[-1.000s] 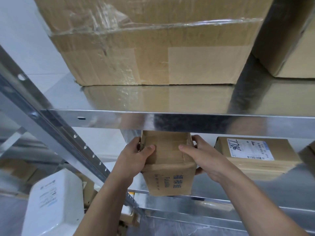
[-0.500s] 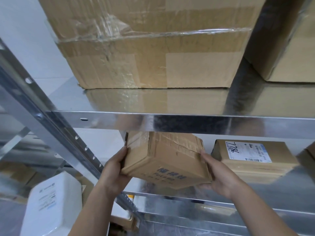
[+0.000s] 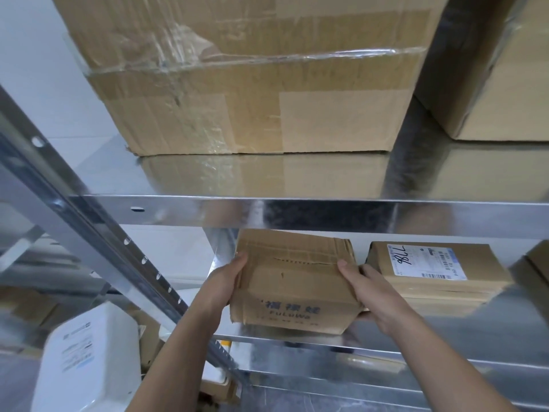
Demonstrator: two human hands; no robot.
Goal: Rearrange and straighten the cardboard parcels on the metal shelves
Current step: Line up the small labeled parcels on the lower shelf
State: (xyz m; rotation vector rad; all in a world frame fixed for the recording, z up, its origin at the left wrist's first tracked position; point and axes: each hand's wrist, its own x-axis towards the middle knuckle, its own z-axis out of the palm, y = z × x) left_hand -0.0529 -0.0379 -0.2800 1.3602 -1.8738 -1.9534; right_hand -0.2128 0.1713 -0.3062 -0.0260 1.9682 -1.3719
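L hand (image 3: 225, 281), R hand (image 3: 367, 291) grip parcel (image 3: 297, 282), labelled box (image 3: 463, 278) beside, maybe touching

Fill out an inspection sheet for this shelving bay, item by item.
Surface: lower metal shelf, shiny and reflective; upper metal shelf above it.
Job's things: small printed parcel held at the lower shelf's front edge, whether it rests there cannot be told; labelled parcel lying flat just right of it; large taped box and second box on the upper shelf.
Clutter: white container low at left, beyond the upright.
Hands: left hand grips the small parcel's left side, right hand its right side, thumbs on top.
Cables: nothing seen.
Surroundings: slotted upright; white wall.
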